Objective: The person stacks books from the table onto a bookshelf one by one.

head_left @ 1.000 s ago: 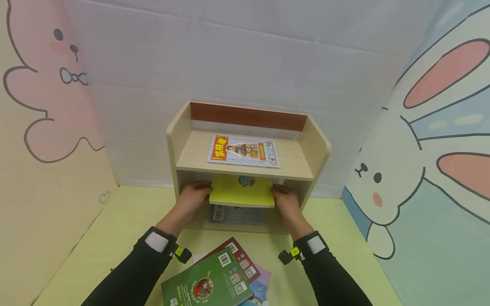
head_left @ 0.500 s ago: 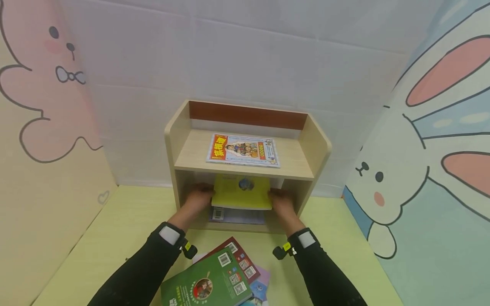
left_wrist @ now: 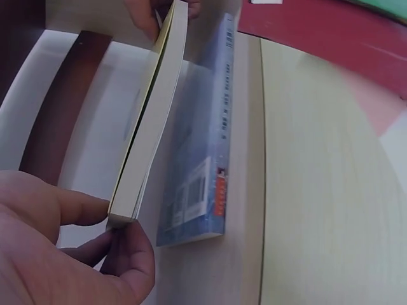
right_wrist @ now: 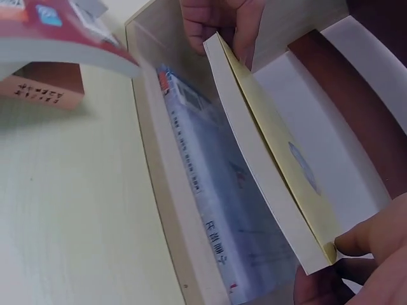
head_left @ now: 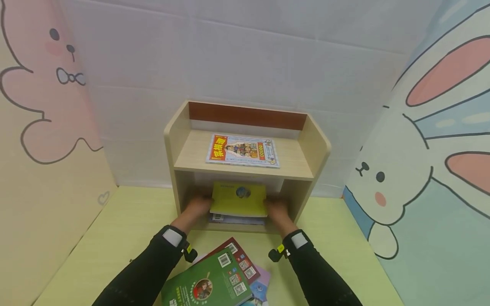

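Note:
A yellow book (head_left: 238, 199) lies flat between my two hands, inside the lower compartment of a small wooden shelf (head_left: 245, 171). My left hand (head_left: 199, 207) pinches its left edge, thumb above and fingers beneath, as the left wrist view shows. At the opposite edge, my right hand (head_left: 278, 211) pinches it in the same way. Just under it a blue-grey book (left_wrist: 197, 159) lies on the shelf's bottom board; a gap between the two shows in both wrist views. On the upper board rests a comic-style book (head_left: 243, 151) with a red and white cover.
In front of the shelf, a green book (head_left: 208, 280) overlaps a dark red book (head_left: 245, 261), with a purple-blue book (head_left: 260, 284) partly hidden below. The shelf's side panels (head_left: 180, 140) stand close outside both hands. A pale wall (head_left: 245, 55) is behind.
The yellow book and both hands have come down toward the blue-grey book, covering more of it. A gap has appeared between the yellow book and the upper board.

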`<state>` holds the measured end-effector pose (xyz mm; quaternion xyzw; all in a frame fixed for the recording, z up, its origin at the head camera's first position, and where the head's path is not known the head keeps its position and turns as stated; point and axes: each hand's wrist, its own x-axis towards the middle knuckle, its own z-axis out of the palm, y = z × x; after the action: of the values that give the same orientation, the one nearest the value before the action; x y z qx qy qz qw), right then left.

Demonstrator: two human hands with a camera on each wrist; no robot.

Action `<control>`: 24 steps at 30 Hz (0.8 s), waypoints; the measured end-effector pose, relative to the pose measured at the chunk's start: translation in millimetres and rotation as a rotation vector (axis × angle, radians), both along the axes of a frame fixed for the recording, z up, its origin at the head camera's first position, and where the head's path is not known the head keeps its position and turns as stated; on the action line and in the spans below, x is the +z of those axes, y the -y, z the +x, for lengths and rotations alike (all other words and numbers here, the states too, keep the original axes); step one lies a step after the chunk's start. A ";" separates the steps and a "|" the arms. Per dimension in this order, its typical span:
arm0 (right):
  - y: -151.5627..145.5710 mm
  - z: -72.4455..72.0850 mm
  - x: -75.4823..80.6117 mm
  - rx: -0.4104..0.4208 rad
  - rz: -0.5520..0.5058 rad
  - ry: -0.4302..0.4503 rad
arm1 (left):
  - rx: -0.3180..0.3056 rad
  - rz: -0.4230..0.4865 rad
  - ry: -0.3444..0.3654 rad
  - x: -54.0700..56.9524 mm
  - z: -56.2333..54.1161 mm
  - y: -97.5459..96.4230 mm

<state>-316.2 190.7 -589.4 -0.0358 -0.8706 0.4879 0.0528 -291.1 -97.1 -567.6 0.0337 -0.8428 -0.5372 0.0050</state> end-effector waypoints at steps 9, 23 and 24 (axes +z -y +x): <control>1.5 3.0 -10.1 0.017 -0.008 0.039 | -0.024 -0.068 0.048 -25.4 -5.4 4.3; 5.8 2.2 -22.6 0.012 -0.041 0.085 | -0.028 -0.113 0.068 -37.5 -8.9 4.5; 6.2 2.9 -22.3 0.016 -0.045 0.086 | -0.030 -0.111 0.068 -38.3 -8.9 4.5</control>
<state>-313.3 184.5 -611.7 -0.0507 -0.8612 0.5056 0.0107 -300.0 -101.5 -605.8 0.0392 -0.8714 -0.4881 -0.0299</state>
